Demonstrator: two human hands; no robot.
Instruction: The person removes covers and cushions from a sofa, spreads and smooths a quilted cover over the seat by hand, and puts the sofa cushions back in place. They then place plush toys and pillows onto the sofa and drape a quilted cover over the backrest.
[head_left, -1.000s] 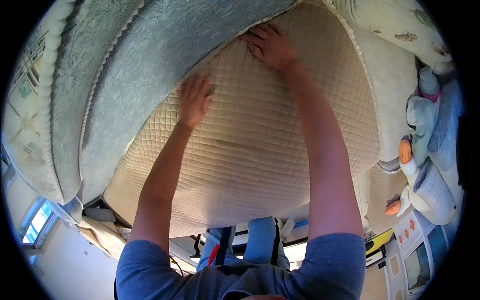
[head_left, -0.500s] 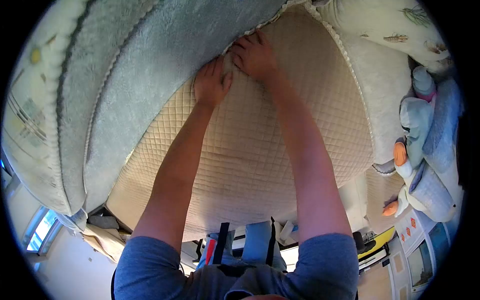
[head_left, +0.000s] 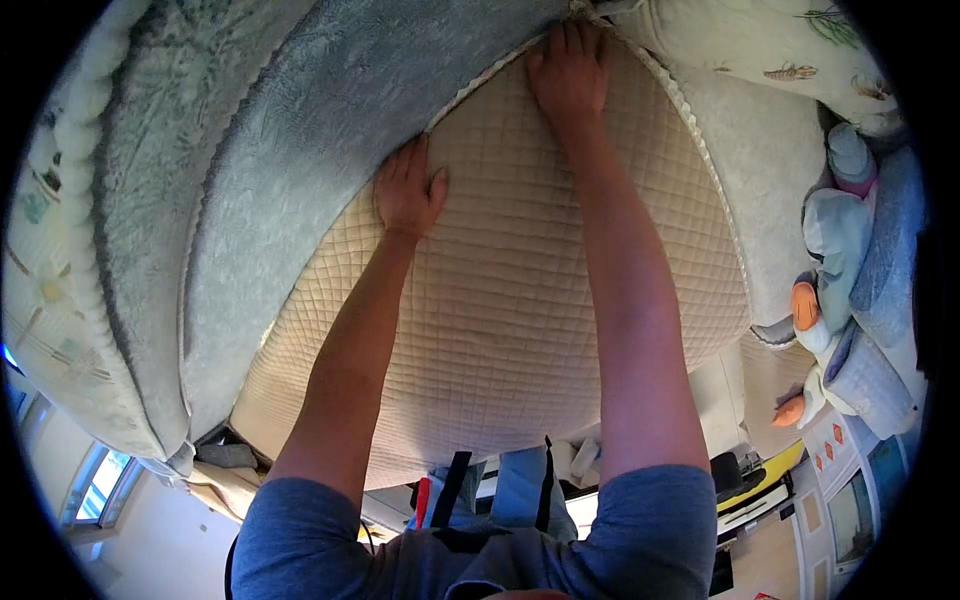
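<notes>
A beige quilted bed cover [head_left: 500,300] stretches out in front of me, with a pale scalloped edging along its far sides. My left hand [head_left: 407,195] lies flat on it, fingers extended to the border where a grey-blue plush blanket [head_left: 310,120] begins. Farther off and to the right, my right hand [head_left: 570,78] rests palm down near the cover's far corner, its fingertips at the edging. Both hands are open and neither grips anything. Any contact of the left fingertips with the plush blanket is hard to make out.
At the upper right lies a cream fabric with printed figures [head_left: 790,50]. Soft toys with orange parts [head_left: 805,305] and a blue-grey bundle [head_left: 885,250] line the right side. A window [head_left: 100,485] shows at the lower left.
My right hand has slid away and to the right, toward the far corner of the cover. My left hand has shifted slightly left and nearer to me. The hands are farther apart.
</notes>
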